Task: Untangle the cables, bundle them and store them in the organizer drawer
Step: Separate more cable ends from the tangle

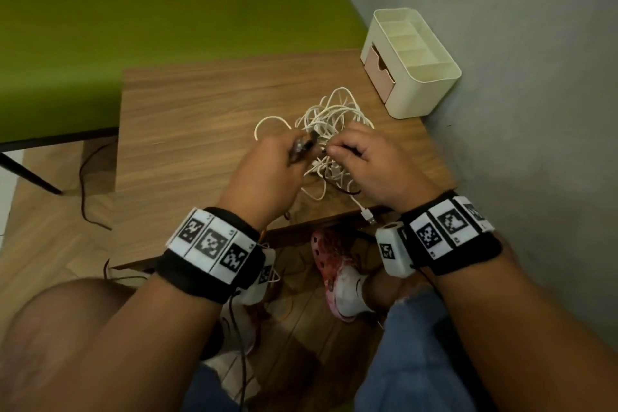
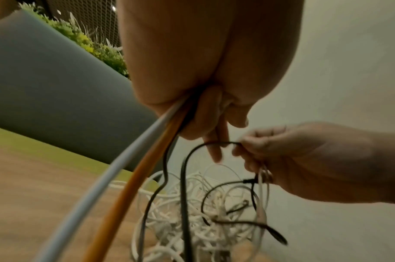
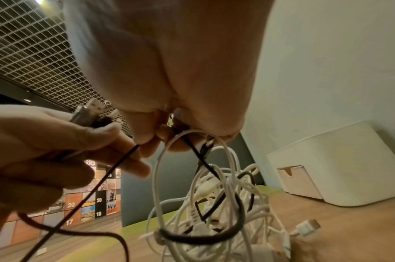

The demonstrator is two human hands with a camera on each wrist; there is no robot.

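A tangle of white cables [image 1: 329, 125] with some black ones lies on the wooden table [image 1: 200, 110]. My left hand [image 1: 301, 148] hovers over its near side and grips several cable ends with USB plugs [image 3: 88, 111]; white, orange and black cords [image 2: 133, 177] run out of its fist. My right hand [image 1: 334, 151] is just to the right of the left hand. It pinches a thin black cable [image 2: 205, 144], with a white loop [image 3: 160, 159] hanging from its fingers [image 3: 147, 138]. The cream organizer [image 1: 431, 84] with its pink drawer [image 1: 379, 67] stands at the table's far right corner.
A grey wall [image 1: 518, 77] runs along the table's right side. A green bench [image 1: 150, 20] lies behind and to the left. One white USB plug [image 1: 368, 216] hangs over the near table edge. My feet in shoes [image 1: 337, 274] are under the table.
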